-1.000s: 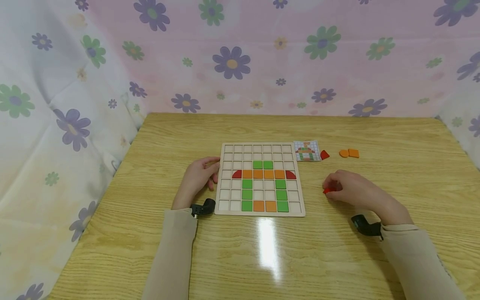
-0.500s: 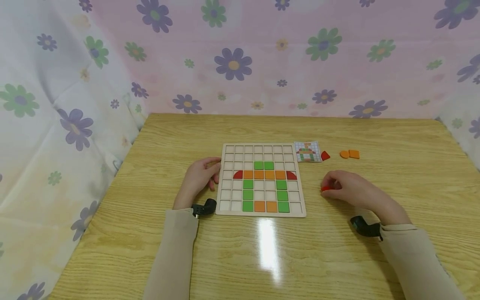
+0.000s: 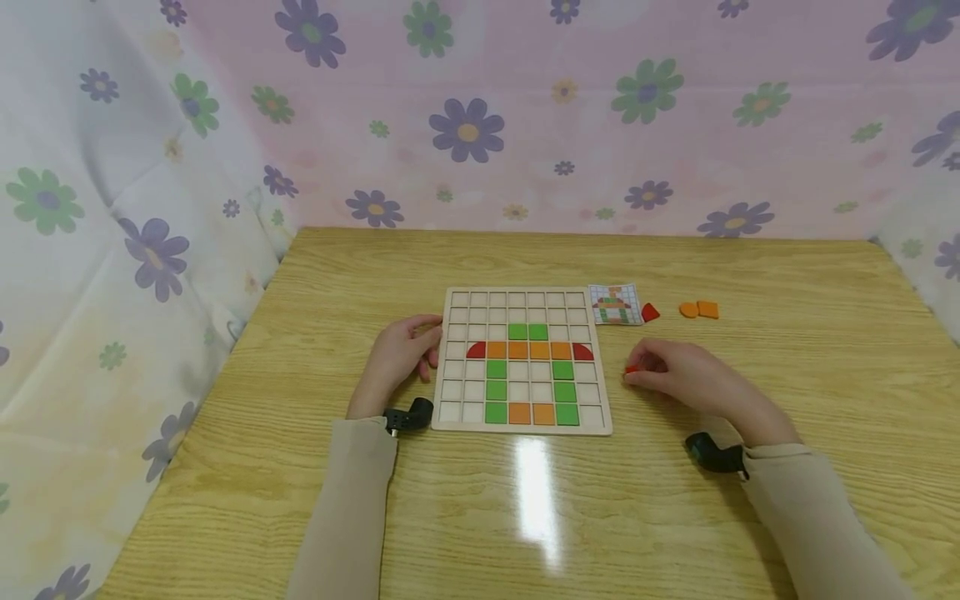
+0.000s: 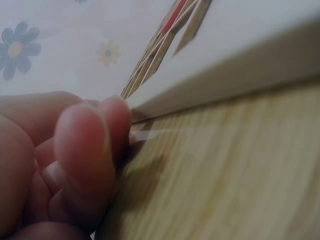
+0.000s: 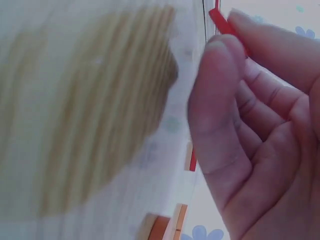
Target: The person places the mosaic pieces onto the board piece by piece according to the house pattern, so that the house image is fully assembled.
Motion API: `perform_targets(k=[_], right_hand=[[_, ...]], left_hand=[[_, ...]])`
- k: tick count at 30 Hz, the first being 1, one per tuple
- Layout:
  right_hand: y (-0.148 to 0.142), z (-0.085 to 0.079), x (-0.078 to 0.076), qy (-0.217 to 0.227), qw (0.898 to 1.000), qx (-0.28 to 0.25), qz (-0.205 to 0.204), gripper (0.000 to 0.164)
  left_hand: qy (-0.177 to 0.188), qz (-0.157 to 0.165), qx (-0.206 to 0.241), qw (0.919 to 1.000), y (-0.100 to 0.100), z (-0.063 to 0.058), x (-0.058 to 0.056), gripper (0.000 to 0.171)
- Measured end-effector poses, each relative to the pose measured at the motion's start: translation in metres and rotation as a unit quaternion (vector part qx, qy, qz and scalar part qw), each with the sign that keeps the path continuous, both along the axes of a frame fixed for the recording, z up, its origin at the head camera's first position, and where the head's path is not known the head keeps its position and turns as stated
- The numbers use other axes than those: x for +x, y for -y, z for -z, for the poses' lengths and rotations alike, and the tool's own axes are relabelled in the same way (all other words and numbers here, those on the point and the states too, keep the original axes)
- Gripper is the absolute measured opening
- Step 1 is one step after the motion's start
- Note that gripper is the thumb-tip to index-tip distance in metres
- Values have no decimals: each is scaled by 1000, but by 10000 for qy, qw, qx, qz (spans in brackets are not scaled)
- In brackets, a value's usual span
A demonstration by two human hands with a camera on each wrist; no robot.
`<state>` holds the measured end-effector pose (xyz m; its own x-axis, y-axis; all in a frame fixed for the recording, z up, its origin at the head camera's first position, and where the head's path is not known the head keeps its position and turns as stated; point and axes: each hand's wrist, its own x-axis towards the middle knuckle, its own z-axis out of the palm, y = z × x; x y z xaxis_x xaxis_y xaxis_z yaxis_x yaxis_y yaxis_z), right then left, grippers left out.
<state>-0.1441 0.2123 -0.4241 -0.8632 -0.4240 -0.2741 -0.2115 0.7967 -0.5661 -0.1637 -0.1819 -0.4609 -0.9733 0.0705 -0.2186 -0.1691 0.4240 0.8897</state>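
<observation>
A wooden grid board (image 3: 522, 431) lies flat on the table, bearing green squares (image 3: 496, 391), orange squares (image 3: 517, 351) and two red rounded pieces (image 3: 476, 351). At its left edge rests my left hand (image 3: 397, 354), fingertips against the side; the left wrist view shows the thumb (image 4: 82, 145) beside the rim, fingers loosely bent. Right of the board, my right hand (image 3: 682, 375) pinches a small red tile (image 5: 218, 20) between thumb and forefinger, just above the table. The tile shows mostly edge-on, so its full outline is hidden.
A printed pattern card (image 3: 615, 304) touches the board's upper right corner. Beside it lies a red piece with a curved side (image 3: 650, 312). Further right are an orange rounded piece (image 3: 687, 310) and an orange square (image 3: 708, 309). A floral cloth (image 3: 525, 108) hangs behind the table.
My right hand has moved left toward the board with the red tile pinched in it. The left hand keeps its place at the board's edge.
</observation>
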Motion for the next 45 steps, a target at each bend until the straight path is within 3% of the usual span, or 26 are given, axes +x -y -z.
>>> perform_targets(k=[17, 23, 30, 39, 45], right_hand=[[29, -14, -12, -260, 9988, -353, -228, 22], [43, -15, -18, -18, 9984, -558, 3, 19], [55, -14, -26, -213, 9986, -447, 185, 19], [62, -13, -34, -103, 9966, -712, 401, 19], [70, -14, -37, 244, 9939, -995, 402, 25]], left_hand=[[26, 19, -143, 9999, -1, -1, 1, 32], [40, 77, -126, 9999, -1, 0, 1, 33], [29, 40, -151, 9999, -1, 0, 1, 33], [90, 49, -248, 9996, -2, -1, 1, 33], [74, -2, -227, 9997, -1, -1, 1, 32]])
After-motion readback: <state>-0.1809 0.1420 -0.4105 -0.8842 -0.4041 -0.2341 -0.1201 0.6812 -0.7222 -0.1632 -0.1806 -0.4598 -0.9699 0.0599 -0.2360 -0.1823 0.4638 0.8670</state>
